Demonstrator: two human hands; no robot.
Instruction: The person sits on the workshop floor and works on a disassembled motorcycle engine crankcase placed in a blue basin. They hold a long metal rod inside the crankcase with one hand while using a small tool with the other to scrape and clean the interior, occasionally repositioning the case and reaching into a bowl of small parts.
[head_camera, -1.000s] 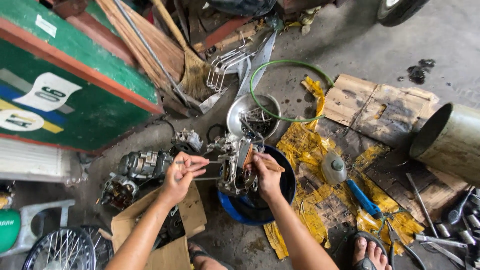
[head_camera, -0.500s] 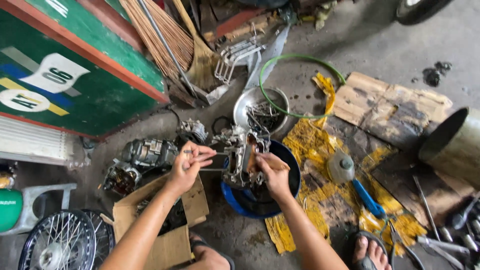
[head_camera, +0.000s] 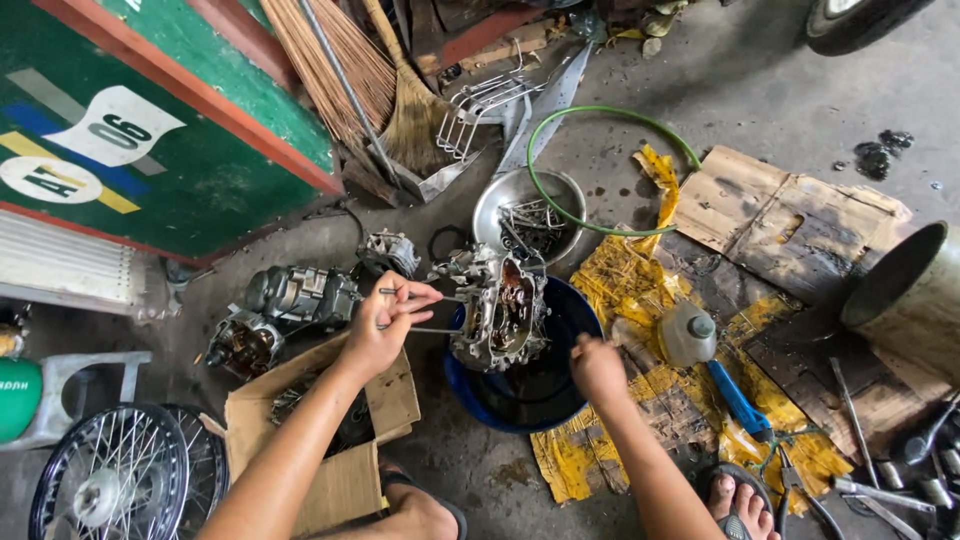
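Note:
A grimy metal engine case (head_camera: 497, 315) rests tilted on the rim of a blue basin (head_camera: 560, 395) holding dark liquid. My left hand (head_camera: 385, 325) is to the left of the case, its fingers closed around a thin metal rod or bolt that sticks out of the case's side. My right hand (head_camera: 598, 368) hovers over the basin's right rim, away from the case, fingers curled; whether it holds something small is hidden.
A steel bowl of bolts (head_camera: 530, 215) and a green hose loop (head_camera: 610, 165) lie behind. Another engine (head_camera: 285, 305) and a cardboard box (head_camera: 340, 440) are at left, a spoked wheel (head_camera: 120, 475) lower left. Yellow sheets, a white bottle (head_camera: 687, 335), tools (head_camera: 880, 460) and a metal bucket (head_camera: 905, 290) are at right.
My right hand has come off the engine case and moved right and down to the basin's rim. My left hand stays on the thin rod.

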